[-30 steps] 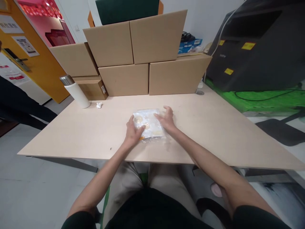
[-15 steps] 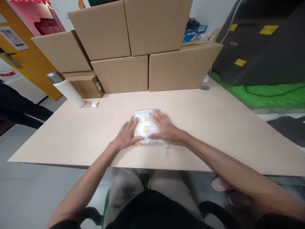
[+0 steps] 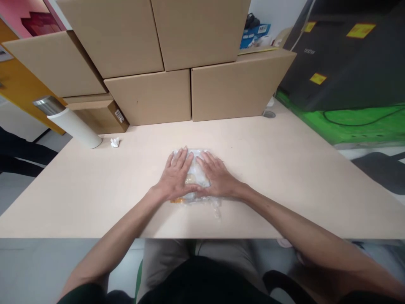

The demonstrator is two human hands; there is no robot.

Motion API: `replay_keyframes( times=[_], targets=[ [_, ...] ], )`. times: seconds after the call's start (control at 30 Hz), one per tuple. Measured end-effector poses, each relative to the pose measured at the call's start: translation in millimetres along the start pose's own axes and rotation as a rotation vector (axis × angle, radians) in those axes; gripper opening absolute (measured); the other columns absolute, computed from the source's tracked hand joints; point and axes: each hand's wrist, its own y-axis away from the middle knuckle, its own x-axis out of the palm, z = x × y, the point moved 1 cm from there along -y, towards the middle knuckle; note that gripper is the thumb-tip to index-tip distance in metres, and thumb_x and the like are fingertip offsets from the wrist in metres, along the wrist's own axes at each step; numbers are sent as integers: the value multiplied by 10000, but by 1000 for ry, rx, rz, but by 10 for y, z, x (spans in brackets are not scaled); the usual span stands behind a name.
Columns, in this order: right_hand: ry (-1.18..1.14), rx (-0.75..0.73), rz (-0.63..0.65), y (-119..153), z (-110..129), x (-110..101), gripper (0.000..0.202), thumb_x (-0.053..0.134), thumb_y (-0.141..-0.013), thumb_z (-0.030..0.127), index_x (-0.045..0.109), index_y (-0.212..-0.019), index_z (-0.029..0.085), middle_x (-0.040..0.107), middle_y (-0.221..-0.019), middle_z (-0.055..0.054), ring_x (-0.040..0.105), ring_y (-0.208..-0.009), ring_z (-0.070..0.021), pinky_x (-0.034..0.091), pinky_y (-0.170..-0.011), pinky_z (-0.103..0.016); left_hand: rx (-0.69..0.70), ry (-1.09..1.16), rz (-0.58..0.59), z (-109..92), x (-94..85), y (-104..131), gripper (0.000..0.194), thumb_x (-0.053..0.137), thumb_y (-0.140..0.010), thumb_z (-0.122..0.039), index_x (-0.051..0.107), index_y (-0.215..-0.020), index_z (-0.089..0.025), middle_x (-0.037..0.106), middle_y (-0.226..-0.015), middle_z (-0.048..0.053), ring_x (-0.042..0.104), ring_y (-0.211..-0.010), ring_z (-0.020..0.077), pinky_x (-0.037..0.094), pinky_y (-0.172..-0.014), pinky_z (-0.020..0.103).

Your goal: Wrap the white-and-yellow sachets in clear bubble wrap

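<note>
A flat package in clear plastic wrap lies on the pale tabletop in front of me. Orange shows at its lower left corner, and loose plastic sticks out along its near edge. My left hand rests flat over the package's left part, fingers stretched out. Over the right part lies my right hand, also flat with its fingers apart. The two thumbs nearly meet at the near side. Much of the package is hidden beneath both hands.
Stacked cardboard boxes line the back of the table. At the left stand a white bottle with a metal cap and a crumpled white scrap. A large dark case is at the right. Someone's dark-clothed legs show far left.
My left hand has moved inward from the package's left edge onto its top, covering more of it. My right hand stays on the right part. The view has tilted slightly down.
</note>
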Motion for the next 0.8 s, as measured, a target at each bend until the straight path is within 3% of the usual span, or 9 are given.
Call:
replay_keyframes(
  times=[0.3, 0.53, 0.8],
  targets=[
    [-36, -93, 98, 35, -133, -88, 1317, 581, -645, 873, -94, -1585, 245, -171, -1650, -119, -148, -1494, -405, -12, -1194, -580, 58, 50, 63, 226, 152, 11, 1341, 561, -631, -883, -34, -1583, -149, 23, -1637, 238, 10, -1513, 407, 31, -1208, 592],
    [-42, -90, 73, 30, -122, -51, 1287, 569, -664, 867, -70, -1589, 240, -122, -1658, -125, -110, -1501, -410, 1, -1195, -580, 73, 97, 82, 284, 209, 4, 1359, 564, -637, -876, -122, -1573, -169, -48, -1637, 227, -28, -1505, 423, 42, -1208, 614],
    [-28, -83, 116, 87, -143, -103, 1266, 575, -680, 850, -66, -1590, 246, -100, -1660, -133, -106, -1507, -385, 15, -1192, -582, 29, 151, 105, 333, 132, 100, 1350, 630, -634, -834, -85, -1583, -191, -60, -1640, 208, -51, -1507, 404, 8, -1207, 599]
  ],
)
